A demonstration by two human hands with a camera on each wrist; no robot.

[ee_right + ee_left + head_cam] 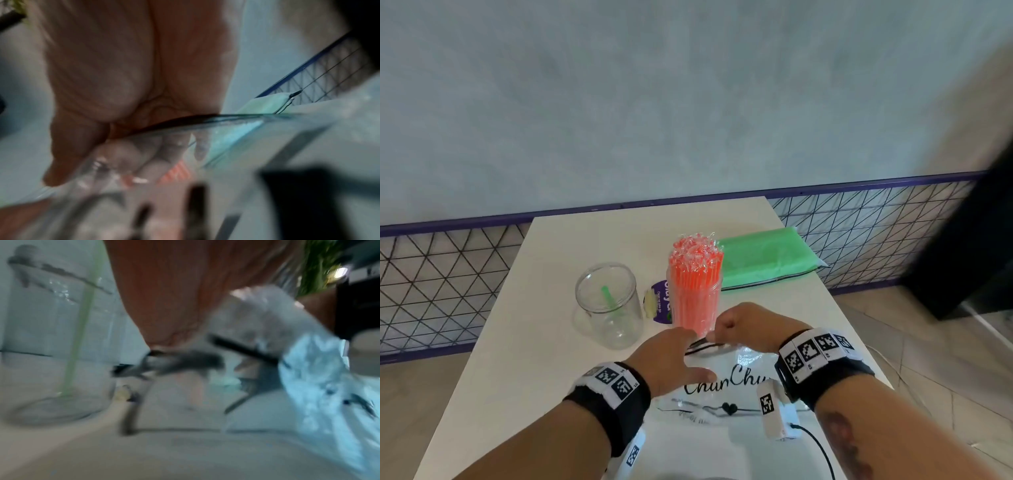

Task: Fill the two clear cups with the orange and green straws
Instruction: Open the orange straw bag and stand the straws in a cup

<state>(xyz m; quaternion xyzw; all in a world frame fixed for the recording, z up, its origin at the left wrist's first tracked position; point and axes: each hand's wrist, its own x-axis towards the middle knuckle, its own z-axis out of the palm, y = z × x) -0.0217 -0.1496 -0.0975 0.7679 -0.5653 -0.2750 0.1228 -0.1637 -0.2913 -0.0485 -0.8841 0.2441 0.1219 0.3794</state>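
Left on the white table stands a clear cup with one green straw in it. A second clear cup in the middle is packed with orange straws. The flat pack of green straws lies at the back right. Near me lies a clear printed plastic bag with a black rim. My right hand grips that rim with curled fingers, seen through the plastic in the right wrist view. My left hand reaches to the rim with straight fingers, its thumb spread on the bag. The left wrist view is blurred.
A small purple packet sits between the two cups. A purple-framed wire mesh fence runs behind and beside the table below a pale wall. A dark object stands at the far right. A black cable trails near my right wrist.
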